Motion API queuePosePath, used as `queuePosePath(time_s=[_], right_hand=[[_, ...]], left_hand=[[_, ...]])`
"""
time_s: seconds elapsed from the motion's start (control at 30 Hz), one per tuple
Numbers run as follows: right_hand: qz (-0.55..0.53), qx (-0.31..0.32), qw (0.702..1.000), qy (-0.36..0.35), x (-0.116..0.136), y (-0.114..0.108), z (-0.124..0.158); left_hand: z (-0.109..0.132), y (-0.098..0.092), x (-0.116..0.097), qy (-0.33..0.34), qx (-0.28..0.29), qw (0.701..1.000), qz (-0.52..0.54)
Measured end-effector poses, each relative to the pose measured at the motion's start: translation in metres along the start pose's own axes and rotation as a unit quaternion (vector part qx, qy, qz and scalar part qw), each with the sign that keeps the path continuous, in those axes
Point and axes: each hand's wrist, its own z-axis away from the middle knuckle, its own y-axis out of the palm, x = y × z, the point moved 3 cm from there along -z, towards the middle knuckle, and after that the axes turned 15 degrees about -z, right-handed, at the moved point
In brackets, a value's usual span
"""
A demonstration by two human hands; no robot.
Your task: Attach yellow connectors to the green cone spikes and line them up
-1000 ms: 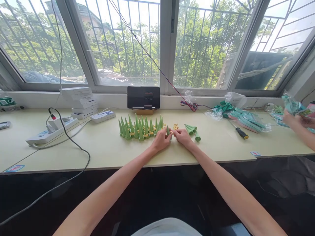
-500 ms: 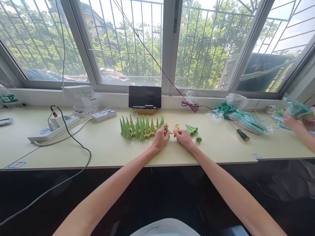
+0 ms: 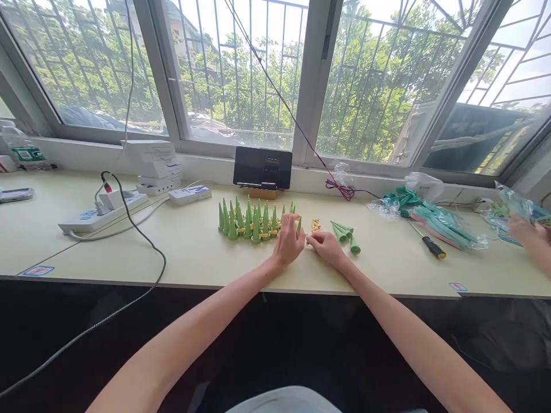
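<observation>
Rows of upright green cones (image 3: 247, 223), joined by short yellow pieces near their bases, stand on the table. At the right end of this group my left hand (image 3: 289, 244) has its fingers curled around a green cone (image 3: 299, 223), whose tip shows beside the fingers. Close by on the right, my right hand (image 3: 328, 246) is closed in a pinch at table height. Whatever lies between its fingertips is too small to make out. A little pile of yellow pieces (image 3: 316, 225) lies just behind it. Several loose green cones (image 3: 343, 231) rest on their sides to its right.
A tablet (image 3: 262, 167) leans by the window. To the left are a power strip (image 3: 103, 213), its cable and stacked white boxes (image 3: 159, 167). A screwdriver (image 3: 431, 246) and bagged green items (image 3: 447, 223) lie right. Another person's hand (image 3: 527, 232) holds a plastic bag.
The view has shifted and tilted slightly. The yellow piece seen between my hands before is now hidden or gone from sight. My hands remain close together beside the cones.
</observation>
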Motion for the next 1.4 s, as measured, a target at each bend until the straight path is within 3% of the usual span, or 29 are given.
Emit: queuePosePath(time_s=[0.17,0.47,0.6,0.7,0.8,0.93,1.13,1.23,1.4], right_hand=[[0.008,0.060,0.998,-0.034,0.001,0.004,0.000],[0.014,0.096,0.995,-0.016,-0.003,-0.001,-0.004],[0.039,0.023,0.999,-0.003,0.006,-0.014,-0.017],[0.074,-0.041,0.996,-0.040,0.025,-0.021,-0.035],[0.110,-0.052,0.989,-0.081,0.053,-0.018,-0.057],[0.162,-0.003,0.977,-0.136,0.095,0.005,-0.088],[0.221,0.125,0.951,-0.177,0.140,0.057,-0.127],[0.236,0.198,0.938,-0.158,0.146,0.080,-0.138],[0.259,0.267,0.920,-0.123,0.135,0.105,-0.150]], left_hand=[[0.003,-0.002,-0.009,0.053,0.041,0.995,-0.073],[0.003,0.001,-0.006,0.011,0.109,0.988,-0.112],[0.003,0.005,-0.005,0.008,0.141,0.982,-0.128],[0.003,0.009,-0.003,-0.005,0.165,0.976,-0.143],[0.004,0.011,-0.001,-0.015,0.173,0.974,-0.149],[0.005,0.009,-0.002,0.000,0.176,0.973,-0.146],[0.007,0.005,-0.004,0.011,0.199,0.968,-0.152],[0.007,0.004,-0.005,0.019,0.199,0.968,-0.153],[0.007,0.005,-0.006,0.021,0.196,0.968,-0.154]])
